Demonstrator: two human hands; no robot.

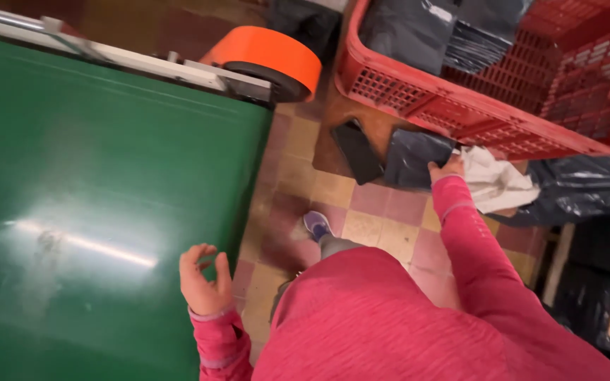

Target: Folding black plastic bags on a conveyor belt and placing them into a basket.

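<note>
Right hand: the right hand [446,170] was stretched out to just right of the frame's centre, in a pink sleeve, fingers closed on the edge of a flat black plastic bag [415,156], so yeah, it had hold of it.
Black bag: it sat on a brown wooden surface [340,116] just under the near wall of the crate, middle of the frame, a bit above centre.
Second bag: another flat dark plastic bag [358,150] lay just left of the first one, tilted, hanging over the edge of that same surface.
White thing: a crumpled white sheet of paper or plastic [494,182] was right beside the right hand, on its right. Couldn't tell which material.
Left hand: the left hand [205,281] was in the lower middle of the frame, half open with the fingers curled loosely, holding nothing, hovering at the edge of the green belt.
Green belt: a wide glossy green conveyor belt [93,197] filled the left half of the frame.
Orange part: a rounded orange cover [270,53] sat at the belt's top corner, upper middle.
Crate: a big red plastic mesh crate [460,113] took up the upper right, with more black plastic packages [404,32] stacked inside.
Floor: pink and yellow checkered floor tiles [383,212] ran between belt and crate, with a blue shoe [317,225] on them.
</note>
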